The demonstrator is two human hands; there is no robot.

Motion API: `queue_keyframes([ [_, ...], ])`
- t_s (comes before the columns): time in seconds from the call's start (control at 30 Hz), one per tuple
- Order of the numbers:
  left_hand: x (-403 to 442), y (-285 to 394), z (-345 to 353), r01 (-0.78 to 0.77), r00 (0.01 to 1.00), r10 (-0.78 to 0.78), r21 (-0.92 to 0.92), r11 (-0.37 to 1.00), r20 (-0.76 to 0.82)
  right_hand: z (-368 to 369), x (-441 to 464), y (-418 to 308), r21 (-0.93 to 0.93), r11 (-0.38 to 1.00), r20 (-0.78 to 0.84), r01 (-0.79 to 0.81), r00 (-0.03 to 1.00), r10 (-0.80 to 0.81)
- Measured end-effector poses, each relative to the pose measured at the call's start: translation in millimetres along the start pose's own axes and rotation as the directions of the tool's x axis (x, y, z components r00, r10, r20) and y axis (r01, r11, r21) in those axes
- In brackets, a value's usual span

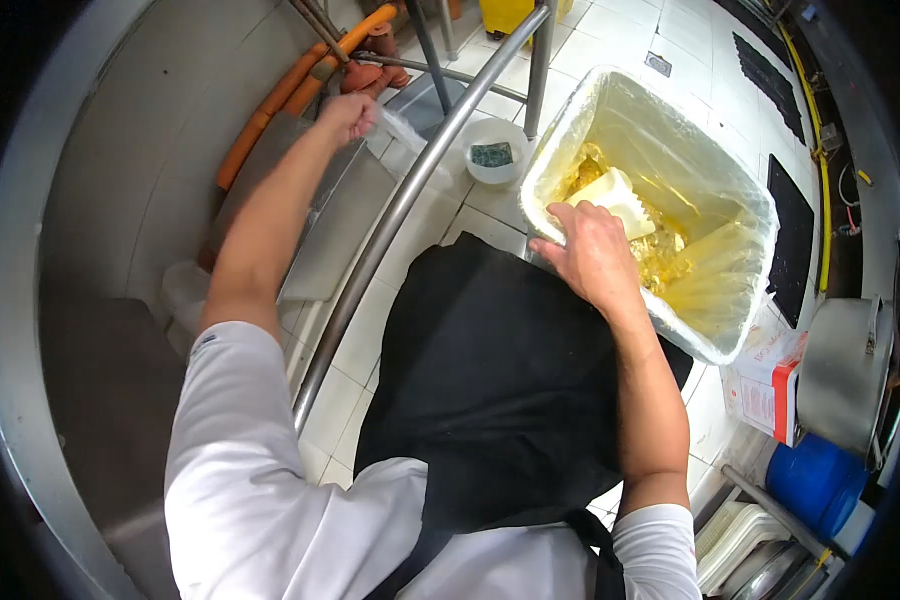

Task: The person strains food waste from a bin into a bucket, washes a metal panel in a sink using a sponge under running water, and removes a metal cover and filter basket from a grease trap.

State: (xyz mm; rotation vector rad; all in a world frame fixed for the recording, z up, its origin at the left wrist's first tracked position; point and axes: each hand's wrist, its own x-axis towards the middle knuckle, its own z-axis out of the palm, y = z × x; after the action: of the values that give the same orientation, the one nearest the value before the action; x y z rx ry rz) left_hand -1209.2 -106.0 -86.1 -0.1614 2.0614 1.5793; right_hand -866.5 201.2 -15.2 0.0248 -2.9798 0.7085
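Under the metal table frame, my left hand (348,118) is closed, reaching forward at the far left. A blurred, translucent piece of plastic (402,130) extends from its fingers; its exact kind is unclear. My right hand (598,250) has its fingers curled over the near rim of a trash bin (715,352) lined with a clear plastic bag. Inside the bin lie a cream-coloured container (615,200) and crumpled, yellowish clear plastic (660,262).
A steel rail (420,180) crosses between my arms. Beyond it stand a white bucket (493,172) holding a dark green pad, a grey tub (425,105) and orange pipes (280,100). At right are a red-and-white box (765,385), a large pot (840,370) and a blue container (815,485).
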Motion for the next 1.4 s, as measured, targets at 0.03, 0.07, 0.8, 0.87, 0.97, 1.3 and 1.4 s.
queue_keyframes([
  [0.03,11.9,-11.3,8.9,0.014,0.996,-0.015,-0.01,1.0,-0.092,0.8,0.5,0.7,0.0,1.0,-0.01,0.01,1.0,-0.01],
  [0.07,23.5,-21.0,20.4,0.027,0.983,-0.03,-0.022,0.999,-0.182,1.9,0.8,1.8,0.0,1.0,-0.02,0.019,1.0,-0.019],
  [0.8,0.5,-109.9,-139.9,0.139,0.674,0.499,0.757,0.639,-0.545,3.6,3.3,-2.0,-0.028,1.0,-0.013,0.003,1.0,-0.003],
  [0.87,-29.2,-106.9,-178.6,0.373,0.68,0.2,0.567,0.734,-0.706,4.9,3.1,-0.8,-0.019,1.0,-0.029,0.015,0.999,-0.015],
  [0.97,-60.0,-133.3,-230.8,0.652,0.572,-0.12,0.36,0.667,-0.811,6.0,2.2,0.0,-0.01,1.0,-0.036,0.012,0.999,-0.013],
  [1.3,-161.2,-282.8,-265.6,0.373,0.471,-0.631,-0.509,0.776,-0.616,4.3,2.3,-1.2,0.009,1.0,-0.024,0.022,0.999,-0.021],
  [1.4,-170.8,-309.4,-271.3,0.192,0.561,-0.693,-0.743,0.641,-0.452,3.3,1.5,-2.1,0.02,1.0,-0.012,0.018,1.0,-0.018],
])
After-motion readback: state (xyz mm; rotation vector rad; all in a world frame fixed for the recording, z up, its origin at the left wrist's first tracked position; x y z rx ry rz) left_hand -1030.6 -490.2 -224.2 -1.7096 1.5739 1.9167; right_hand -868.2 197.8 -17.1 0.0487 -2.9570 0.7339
